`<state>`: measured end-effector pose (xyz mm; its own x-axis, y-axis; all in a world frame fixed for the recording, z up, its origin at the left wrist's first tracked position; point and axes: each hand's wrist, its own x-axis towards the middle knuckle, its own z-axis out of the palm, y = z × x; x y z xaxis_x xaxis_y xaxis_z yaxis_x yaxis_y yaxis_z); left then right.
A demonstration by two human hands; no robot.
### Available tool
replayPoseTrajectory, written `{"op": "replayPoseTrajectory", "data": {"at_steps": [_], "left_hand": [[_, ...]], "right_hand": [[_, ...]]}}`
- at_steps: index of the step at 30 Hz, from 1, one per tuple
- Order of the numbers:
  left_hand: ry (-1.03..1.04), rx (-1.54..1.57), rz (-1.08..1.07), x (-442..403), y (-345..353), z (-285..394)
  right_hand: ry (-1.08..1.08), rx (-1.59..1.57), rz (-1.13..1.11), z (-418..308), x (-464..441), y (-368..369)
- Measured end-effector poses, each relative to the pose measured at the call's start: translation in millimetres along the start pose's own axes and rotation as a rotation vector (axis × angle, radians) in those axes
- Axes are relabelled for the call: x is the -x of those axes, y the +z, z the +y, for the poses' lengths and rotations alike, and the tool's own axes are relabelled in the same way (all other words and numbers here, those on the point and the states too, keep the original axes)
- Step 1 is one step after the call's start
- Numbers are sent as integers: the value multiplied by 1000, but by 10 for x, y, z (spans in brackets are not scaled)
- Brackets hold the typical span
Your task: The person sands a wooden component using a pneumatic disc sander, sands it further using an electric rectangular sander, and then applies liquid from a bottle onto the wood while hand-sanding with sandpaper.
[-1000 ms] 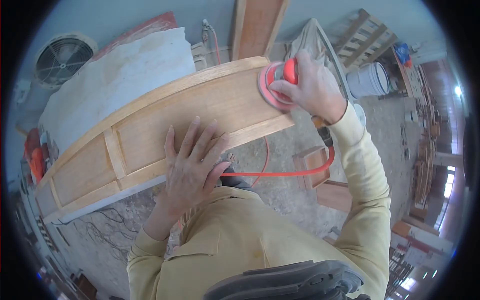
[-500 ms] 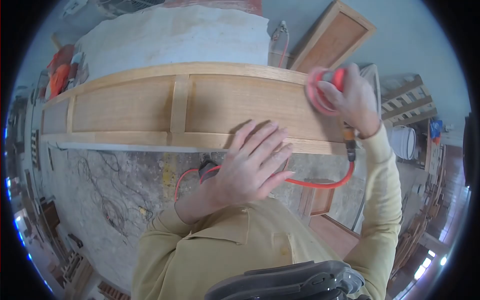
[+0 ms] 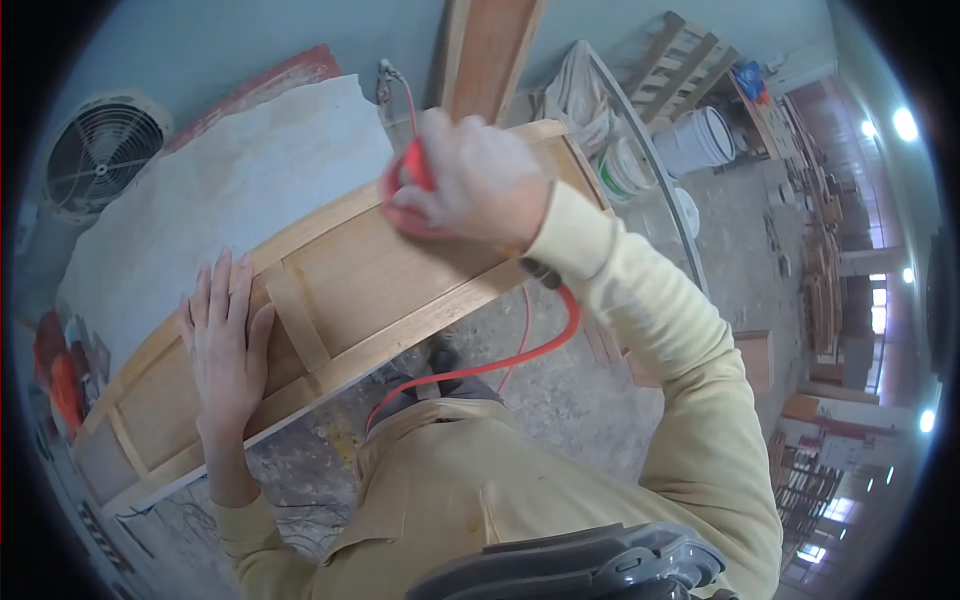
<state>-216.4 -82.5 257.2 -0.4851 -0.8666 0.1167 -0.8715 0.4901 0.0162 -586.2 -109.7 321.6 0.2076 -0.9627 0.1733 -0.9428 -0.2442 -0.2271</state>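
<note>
A long framed wooden panel (image 3: 385,285) with recessed fields lies across the bench, slanting up to the right. My right hand (image 3: 485,185) is wrapped around a red sander (image 3: 408,208) near the panel's far rail; the hand and tool are blurred. From the sander a red air hose (image 3: 500,361) loops down in front of my body. My left hand (image 3: 225,345) rests flat on the panel to the left of a cross rail (image 3: 297,315), fingers stretched towards the far edge. It holds nothing.
A pale sheet (image 3: 240,170) covers the surface behind the panel. At the far left stands a round fan (image 3: 105,155). Another framed panel (image 3: 492,55) leans against the wall. White buckets (image 3: 695,140), a wooden pallet (image 3: 680,60) and a metal rail (image 3: 650,160) are on the right.
The camera view has turned to the right. My left hand has moved leftwards from the panel's near edge onto its face. My right hand has carried the sander towards the far rail.
</note>
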Motion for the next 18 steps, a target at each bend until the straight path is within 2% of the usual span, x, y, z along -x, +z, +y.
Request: {"op": "replayPoseTrajectory", "data": {"at_steps": [2,6,9,12,13,15,18], "left_hand": [[-23,-7,8,5,28,9],[-59,-8,-47,0,3,64],[-68,-4,-10,-6,5,111],[-117,-23,11,-26,48,180],[-91,4,38,-38,53,207],[-73,52,70,22,38,204],[-28,166,179,64,12,253]], "right_hand": [[93,112,39,487,124,-83],[385,189,-39,1421,275,-402],[472,210,6,1877,303,-517],[456,166,33,1956,327,-537],[350,179,79,2042,353,-471],[300,231,61,1823,285,-416],[157,70,23,1330,150,-319]]}}
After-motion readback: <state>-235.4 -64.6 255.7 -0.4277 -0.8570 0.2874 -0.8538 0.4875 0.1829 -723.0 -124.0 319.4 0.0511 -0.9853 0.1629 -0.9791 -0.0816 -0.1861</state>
